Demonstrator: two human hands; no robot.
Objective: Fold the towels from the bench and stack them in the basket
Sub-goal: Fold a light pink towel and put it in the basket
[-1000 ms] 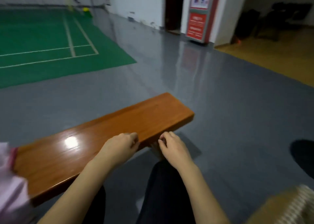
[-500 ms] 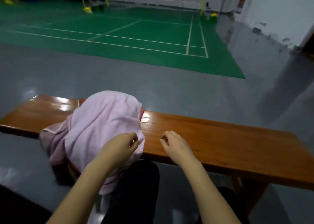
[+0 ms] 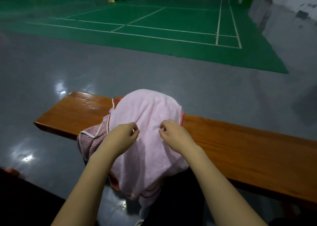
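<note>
A heap of towels lies on the wooden bench [image 3: 240,150] and hangs over its near edge. A pale pink towel [image 3: 147,116] covers the top of the heap. A darker mauve towel [image 3: 91,138] with a light border sticks out at its left, and a red-trimmed edge shows at both sides. My left hand [image 3: 122,135] and my right hand [image 3: 173,134] hover just over the pink towel's front, close together, with fingers loosely curled and apart and nothing in them. The basket is out of view.
The bench runs from left to lower right across a shiny grey floor [image 3: 51,88]. A green badminton court [image 3: 163,25] lies beyond it. My dark-trousered legs [image 3: 176,201] are below the hanging towels.
The view has swung left along the bench, from its bare end to the towel heap, which is now centred. Both hands kept their curled pose and now sit over the pink towel.
</note>
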